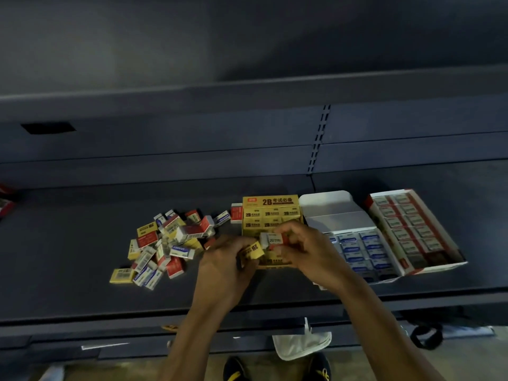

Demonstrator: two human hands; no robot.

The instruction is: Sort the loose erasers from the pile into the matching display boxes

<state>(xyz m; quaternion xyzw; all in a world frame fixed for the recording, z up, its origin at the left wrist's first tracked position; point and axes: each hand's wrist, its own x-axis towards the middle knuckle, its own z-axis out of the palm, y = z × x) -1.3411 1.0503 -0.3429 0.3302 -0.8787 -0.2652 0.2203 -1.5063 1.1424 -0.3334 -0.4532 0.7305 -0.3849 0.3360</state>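
Note:
A pile of loose erasers [165, 243] in yellow, red and blue-white sleeves lies on the dark shelf, left of centre. Three display boxes stand to its right: a yellow box [270, 209], a white box with blue-white erasers [357, 248], and a red-edged box with red erasers [412, 229]. My left hand [225, 259] grips a yellow eraser [251, 252] in front of the yellow box. My right hand [308, 248] pinches a red-and-white eraser [273, 240] just above it. The front of the yellow box is hidden behind both hands.
A single red eraser [236, 213] stands against the yellow box's left side. The dark shelf [68, 243] has a raised back panel and another shelf above. Red items [5, 202] sit at the far left edge. A white bag [302, 342] hangs below the shelf front.

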